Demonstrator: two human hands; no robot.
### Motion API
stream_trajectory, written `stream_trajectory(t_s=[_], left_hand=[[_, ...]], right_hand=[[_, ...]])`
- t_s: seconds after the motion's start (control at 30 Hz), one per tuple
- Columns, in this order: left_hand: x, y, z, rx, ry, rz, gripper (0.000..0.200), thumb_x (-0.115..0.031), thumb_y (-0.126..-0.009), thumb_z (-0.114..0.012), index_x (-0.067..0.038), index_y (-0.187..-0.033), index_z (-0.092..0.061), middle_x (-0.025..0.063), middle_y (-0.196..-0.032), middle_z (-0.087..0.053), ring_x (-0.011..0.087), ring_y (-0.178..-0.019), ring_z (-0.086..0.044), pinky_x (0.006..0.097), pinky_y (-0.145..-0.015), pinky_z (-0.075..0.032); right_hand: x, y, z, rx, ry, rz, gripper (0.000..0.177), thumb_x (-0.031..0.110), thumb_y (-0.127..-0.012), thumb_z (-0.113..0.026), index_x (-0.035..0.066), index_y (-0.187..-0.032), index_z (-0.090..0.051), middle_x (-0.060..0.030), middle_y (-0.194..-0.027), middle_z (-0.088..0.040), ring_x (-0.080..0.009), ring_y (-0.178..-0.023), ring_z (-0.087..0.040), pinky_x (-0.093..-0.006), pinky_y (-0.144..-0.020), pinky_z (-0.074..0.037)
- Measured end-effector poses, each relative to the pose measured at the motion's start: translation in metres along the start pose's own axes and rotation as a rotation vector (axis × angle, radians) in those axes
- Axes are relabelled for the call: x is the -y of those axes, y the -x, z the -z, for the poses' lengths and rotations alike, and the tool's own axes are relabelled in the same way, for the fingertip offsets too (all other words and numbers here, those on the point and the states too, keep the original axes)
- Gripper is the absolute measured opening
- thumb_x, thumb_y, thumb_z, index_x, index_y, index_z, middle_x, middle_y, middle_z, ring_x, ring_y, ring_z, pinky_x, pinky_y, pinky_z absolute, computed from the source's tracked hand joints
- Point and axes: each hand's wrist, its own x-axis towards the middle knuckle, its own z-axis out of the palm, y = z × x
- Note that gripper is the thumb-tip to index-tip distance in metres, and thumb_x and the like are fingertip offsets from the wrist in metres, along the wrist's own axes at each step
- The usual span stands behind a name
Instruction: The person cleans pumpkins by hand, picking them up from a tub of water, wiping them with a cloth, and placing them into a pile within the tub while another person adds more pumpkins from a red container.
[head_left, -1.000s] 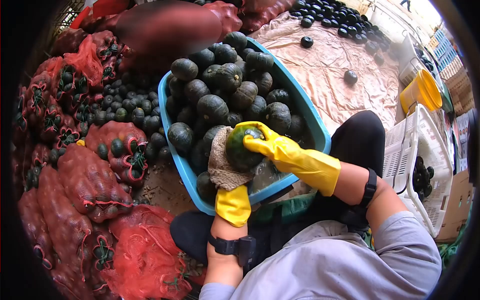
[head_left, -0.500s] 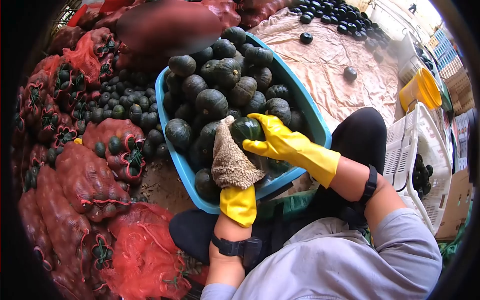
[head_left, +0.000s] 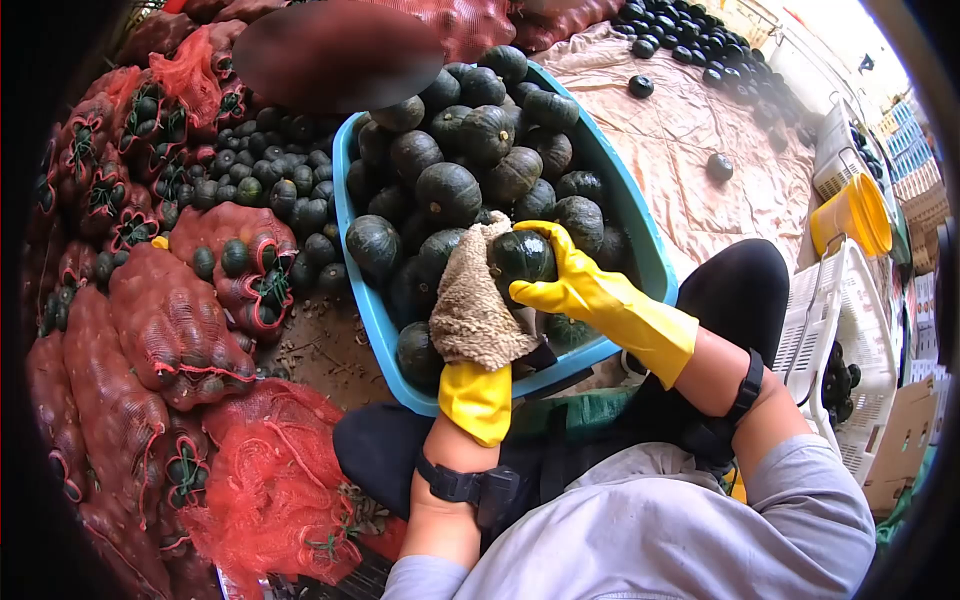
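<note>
My right hand, in a long yellow rubber glove, grips a wet, dark green kabocha squash by its right side, thumb below and fingers above. A tan terry cloth covers my left hand down to the yellow cuff and presses on the squash's left side; the fingers under it are hidden. Both hands are over the near part of a blue tub heaped with dark green squashes.
Red mesh sacks full of squashes line the left, with loose squashes behind them. A tan sheet at the back right carries more squashes. On the right stand a yellow bucket and a white crate.
The camera view has shifted, so the tub sits further right in the picture. Between my hands the squash has turned a little. Both hands keep their places on it.
</note>
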Motion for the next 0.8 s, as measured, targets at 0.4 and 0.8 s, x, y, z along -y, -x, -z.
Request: stream_trajectory(t_s=[0.4,0.8], left_hand=[[0.011,-0.001,0.013,0.233,0.036,0.119,0.049,-0.005,-0.073,-0.086,-0.005,-0.118,-0.065,0.0132,-0.112,-0.074,0.0288,-0.109,-0.074,0.0407,-0.096,-0.060],[0.015,0.018,-0.028,0.185,0.043,-0.052,0.040,0.003,-0.081,-0.076,-0.006,-0.118,-0.066,0.0153,-0.117,-0.070,0.0271,-0.109,-0.074,0.0407,-0.093,-0.062]], right_hand=[[-0.005,0.139,0.244,-0.694,-1.422,0.688,0.067,0.035,-0.098,-0.075,0.003,-0.153,-0.055,-0.0203,-0.152,-0.060,-0.0414,-0.136,-0.062,-0.0590,-0.113,-0.054],[-0.011,0.017,0.031,0.485,1.026,-0.327,0.082,0.057,-0.087,-0.078,0.013,-0.154,-0.058,-0.0164,-0.140,-0.071,-0.0340,-0.126,-0.069,-0.0402,-0.107,-0.055]])
